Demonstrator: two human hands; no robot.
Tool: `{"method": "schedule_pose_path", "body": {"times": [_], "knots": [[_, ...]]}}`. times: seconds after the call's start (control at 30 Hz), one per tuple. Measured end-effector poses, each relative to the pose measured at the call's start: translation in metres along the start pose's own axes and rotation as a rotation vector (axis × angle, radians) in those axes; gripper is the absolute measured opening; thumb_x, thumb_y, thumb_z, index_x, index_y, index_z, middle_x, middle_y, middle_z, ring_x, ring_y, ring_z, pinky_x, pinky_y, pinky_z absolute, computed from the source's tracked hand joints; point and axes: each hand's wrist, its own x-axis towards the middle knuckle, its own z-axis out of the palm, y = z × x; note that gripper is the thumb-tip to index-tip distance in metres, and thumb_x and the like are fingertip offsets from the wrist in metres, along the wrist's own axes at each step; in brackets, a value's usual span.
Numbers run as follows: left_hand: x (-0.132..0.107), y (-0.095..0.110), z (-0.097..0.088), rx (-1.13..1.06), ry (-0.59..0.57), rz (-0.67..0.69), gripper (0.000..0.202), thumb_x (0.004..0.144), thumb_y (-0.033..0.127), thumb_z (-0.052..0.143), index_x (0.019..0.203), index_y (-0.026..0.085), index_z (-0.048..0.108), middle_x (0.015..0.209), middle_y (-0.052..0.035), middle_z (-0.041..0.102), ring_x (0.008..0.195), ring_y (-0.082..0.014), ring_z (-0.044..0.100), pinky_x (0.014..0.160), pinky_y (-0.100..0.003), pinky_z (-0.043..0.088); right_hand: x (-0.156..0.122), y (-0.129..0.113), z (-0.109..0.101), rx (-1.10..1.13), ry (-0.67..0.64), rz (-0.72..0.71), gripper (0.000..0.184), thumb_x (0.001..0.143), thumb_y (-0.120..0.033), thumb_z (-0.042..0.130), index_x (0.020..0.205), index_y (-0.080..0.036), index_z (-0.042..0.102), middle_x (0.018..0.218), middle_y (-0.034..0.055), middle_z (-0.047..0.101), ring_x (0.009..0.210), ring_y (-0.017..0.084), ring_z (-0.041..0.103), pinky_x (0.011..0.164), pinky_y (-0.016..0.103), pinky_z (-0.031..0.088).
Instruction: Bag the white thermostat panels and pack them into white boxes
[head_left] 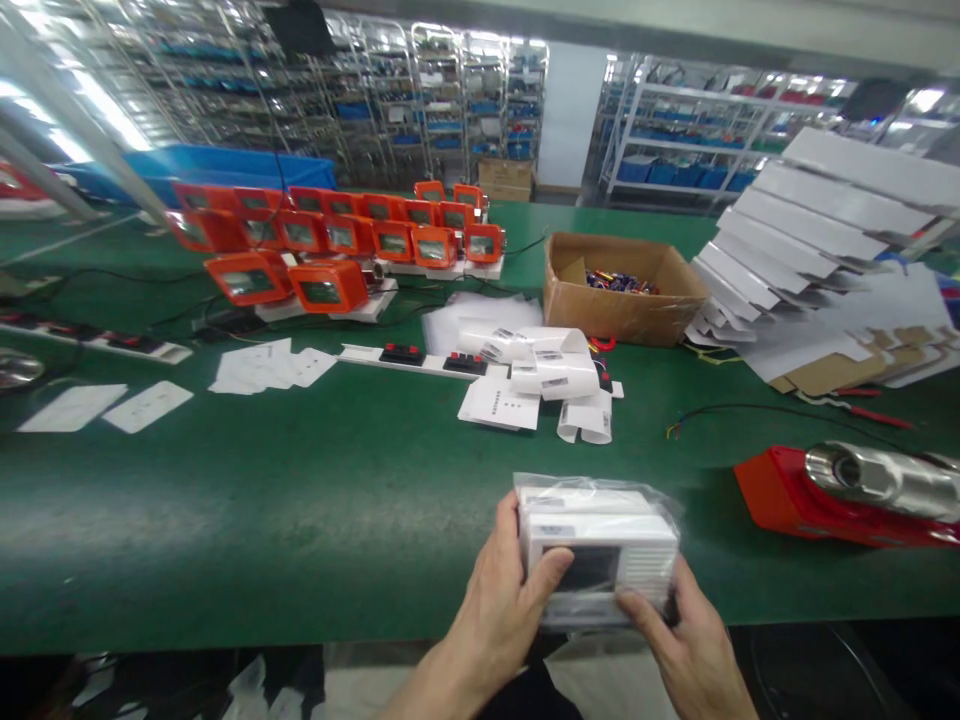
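A white box-shaped device with a dark screen, wrapped in a clear plastic bag (600, 545), sits at the near edge of the green table (337, 520). My left hand (502, 600) grips its left side, thumb laid across the front by the screen. My right hand (686, 645) holds the lower right corner, fingers curled under it. Both hands are closed on the bagged device.
Rows of orange devices (330, 245) stand at the back left. A cardboard box (622, 290) holds small parts. Rolled labels and papers (540, 375) lie mid-table. Stacked white flat cartons (817, 230) lean at right. A red unit with a metal cylinder (855, 485) lies at right.
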Motion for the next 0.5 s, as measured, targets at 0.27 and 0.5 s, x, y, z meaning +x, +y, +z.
{"method": "schedule_pose_path", "body": {"times": [0.27, 0.5], "knots": [[0.005, -0.007, -0.016, 0.292, 0.298, -0.1, 0.046, 0.086, 0.045, 0.041, 0.118, 0.014, 0.049, 0.118, -0.0157, 0.049, 0.116, -0.0308, 0.043, 0.102, -0.051, 0.028, 0.021, -0.032, 0.009, -0.151, -0.17, -0.089, 0.042, 0.085, -0.054, 0.044, 0.109, -0.023, 0.06, 0.101, 0.0061, 0.069, 0.09, 0.023, 0.067, 0.073, 0.028, 0.056], [0.019, -0.016, -0.038, 0.299, 0.342, -0.04, 0.047, 0.084, 0.045, 0.044, 0.119, 0.013, 0.044, 0.124, -0.0151, 0.041, 0.119, -0.028, 0.038, 0.104, -0.049, 0.03, 0.029, -0.031, 0.004, -0.267, -0.156, -0.085, 0.048, 0.084, -0.061, 0.04, 0.102, -0.023, 0.063, 0.099, 0.0069, 0.068, 0.086, 0.023, 0.068, 0.07, 0.03, 0.056]]}}
